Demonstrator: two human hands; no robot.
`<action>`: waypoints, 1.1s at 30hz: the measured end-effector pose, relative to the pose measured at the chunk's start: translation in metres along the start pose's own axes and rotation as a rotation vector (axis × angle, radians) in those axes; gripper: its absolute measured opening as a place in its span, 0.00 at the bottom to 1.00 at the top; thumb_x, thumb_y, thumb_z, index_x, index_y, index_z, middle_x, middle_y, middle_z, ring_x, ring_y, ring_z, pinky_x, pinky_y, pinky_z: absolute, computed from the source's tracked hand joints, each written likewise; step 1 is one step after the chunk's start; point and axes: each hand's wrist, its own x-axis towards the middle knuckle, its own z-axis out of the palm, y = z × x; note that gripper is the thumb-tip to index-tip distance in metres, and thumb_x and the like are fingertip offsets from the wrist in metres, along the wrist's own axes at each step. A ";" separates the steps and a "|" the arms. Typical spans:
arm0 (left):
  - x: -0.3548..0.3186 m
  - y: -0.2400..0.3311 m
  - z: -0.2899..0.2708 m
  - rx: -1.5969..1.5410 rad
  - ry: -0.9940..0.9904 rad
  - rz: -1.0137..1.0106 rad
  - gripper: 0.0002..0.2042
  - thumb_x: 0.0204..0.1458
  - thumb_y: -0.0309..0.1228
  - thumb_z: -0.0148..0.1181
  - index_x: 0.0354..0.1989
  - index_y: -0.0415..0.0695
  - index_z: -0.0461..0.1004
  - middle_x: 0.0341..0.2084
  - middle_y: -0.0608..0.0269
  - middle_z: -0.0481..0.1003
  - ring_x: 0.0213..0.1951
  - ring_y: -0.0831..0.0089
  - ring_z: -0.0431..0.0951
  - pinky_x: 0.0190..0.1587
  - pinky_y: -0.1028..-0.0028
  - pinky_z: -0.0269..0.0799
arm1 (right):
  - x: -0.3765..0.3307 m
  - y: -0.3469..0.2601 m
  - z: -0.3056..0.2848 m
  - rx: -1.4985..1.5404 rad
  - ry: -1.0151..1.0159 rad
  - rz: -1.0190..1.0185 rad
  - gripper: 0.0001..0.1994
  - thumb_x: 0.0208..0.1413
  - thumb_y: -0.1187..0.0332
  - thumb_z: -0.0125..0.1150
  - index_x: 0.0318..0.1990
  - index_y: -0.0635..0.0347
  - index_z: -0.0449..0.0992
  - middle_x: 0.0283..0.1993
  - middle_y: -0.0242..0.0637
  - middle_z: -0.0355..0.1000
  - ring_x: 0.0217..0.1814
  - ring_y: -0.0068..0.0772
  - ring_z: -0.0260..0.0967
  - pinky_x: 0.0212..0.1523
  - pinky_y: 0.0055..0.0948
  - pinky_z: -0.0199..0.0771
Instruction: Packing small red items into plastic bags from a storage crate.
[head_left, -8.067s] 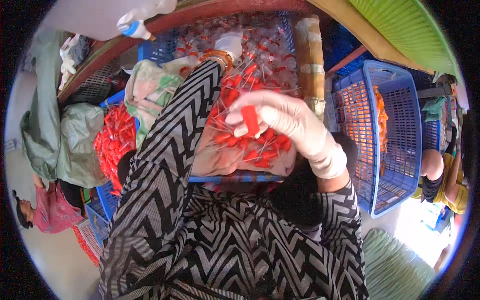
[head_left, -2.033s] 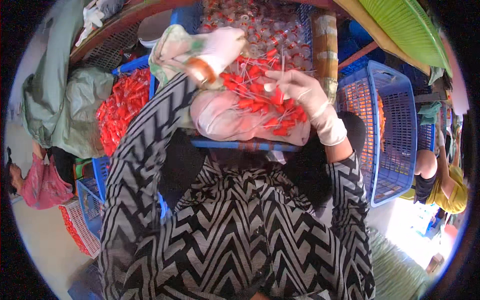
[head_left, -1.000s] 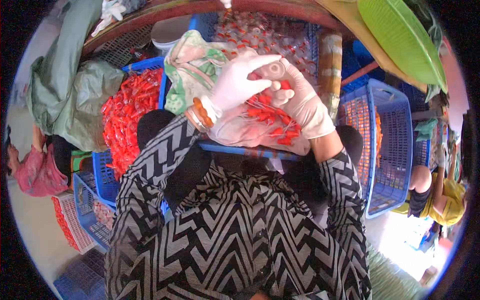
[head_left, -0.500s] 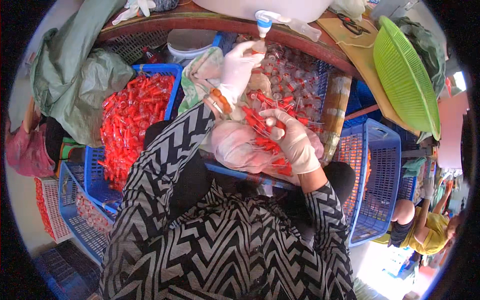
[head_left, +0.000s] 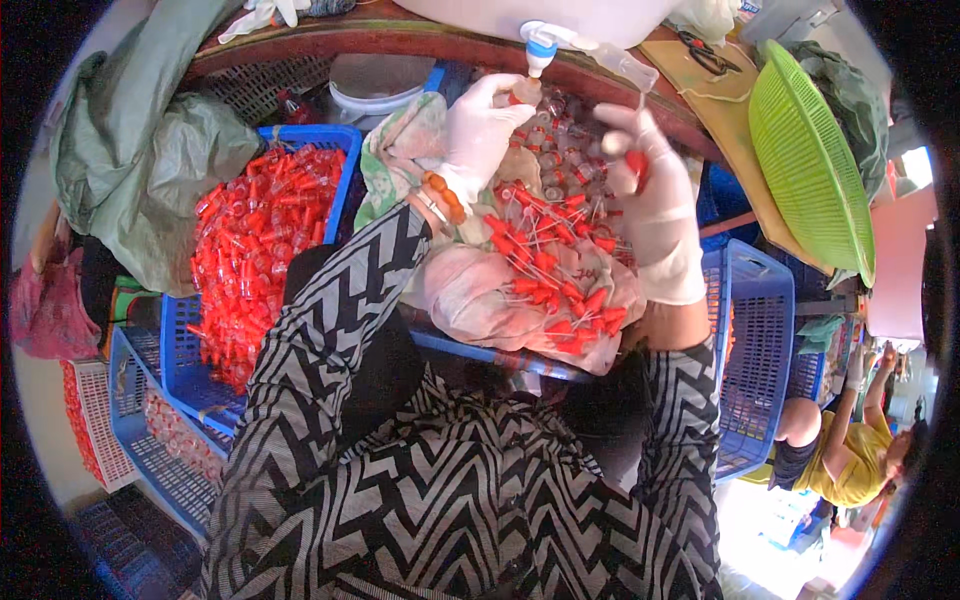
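Observation:
My left hand [head_left: 474, 135], in a white glove, is closed round a small clear bottle [head_left: 527, 92]. The bottle's mouth is right below a white-and-blue tap [head_left: 541, 52]. My right hand [head_left: 660, 215], also gloved and slightly blurred, is raised over the right side of the basket. Its fingers pinch a red dropper cap [head_left: 636, 163], whose thin tube points upward. Between my hands, loose red dropper caps [head_left: 545, 262] with thin clear tubes lie on a pale cloth [head_left: 465, 295]. Behind them are many clear bottles [head_left: 560, 150] with red rings.
At left, a blue basket [head_left: 355, 150] is heaped with red-capped bottles. A pale tub [head_left: 590, 15] stands on the wooden ledge [head_left: 400, 40] ahead. On the right are a green basket [head_left: 810, 150] and a blue crate [head_left: 760, 370]. A co-worker in yellow [head_left: 850, 465] is farther right.
My right hand has moved up and right from the pile, carrying a red dropper cap with its tube upward. My left hand still holds the bottle at the tap.

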 end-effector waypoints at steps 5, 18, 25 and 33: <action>-0.003 -0.005 -0.003 0.006 0.012 0.091 0.15 0.41 0.20 0.64 0.41 0.38 0.73 0.37 0.60 0.76 0.37 0.74 0.76 0.40 0.76 0.72 | 0.035 -0.014 0.004 -0.137 0.133 -0.198 0.17 0.56 0.54 0.56 0.37 0.60 0.76 0.27 0.29 0.72 0.21 0.14 0.52 0.23 0.16 0.50; 0.001 0.008 -0.002 0.052 -0.008 0.015 0.18 0.41 0.22 0.65 0.43 0.37 0.72 0.37 0.61 0.75 0.40 0.73 0.76 0.44 0.76 0.72 | 0.033 0.042 -0.008 -0.107 0.053 0.064 0.18 0.54 0.52 0.56 0.33 0.59 0.78 0.22 0.26 0.69 0.19 0.15 0.53 0.21 0.17 0.48; 0.002 0.005 0.000 -0.012 -0.016 -0.022 0.19 0.41 0.23 0.66 0.44 0.37 0.72 0.37 0.61 0.75 0.40 0.74 0.76 0.44 0.76 0.72 | 0.030 0.037 -0.005 -0.081 0.071 0.063 0.20 0.55 0.49 0.55 0.35 0.59 0.78 0.21 0.24 0.69 0.19 0.14 0.51 0.21 0.18 0.46; 0.002 0.001 -0.005 0.010 0.001 -0.003 0.19 0.40 0.25 0.66 0.43 0.37 0.73 0.37 0.60 0.76 0.38 0.74 0.77 0.42 0.76 0.72 | 0.028 0.036 0.002 -0.058 0.019 0.085 0.21 0.57 0.48 0.52 0.36 0.59 0.79 0.24 0.25 0.71 0.19 0.14 0.51 0.22 0.17 0.46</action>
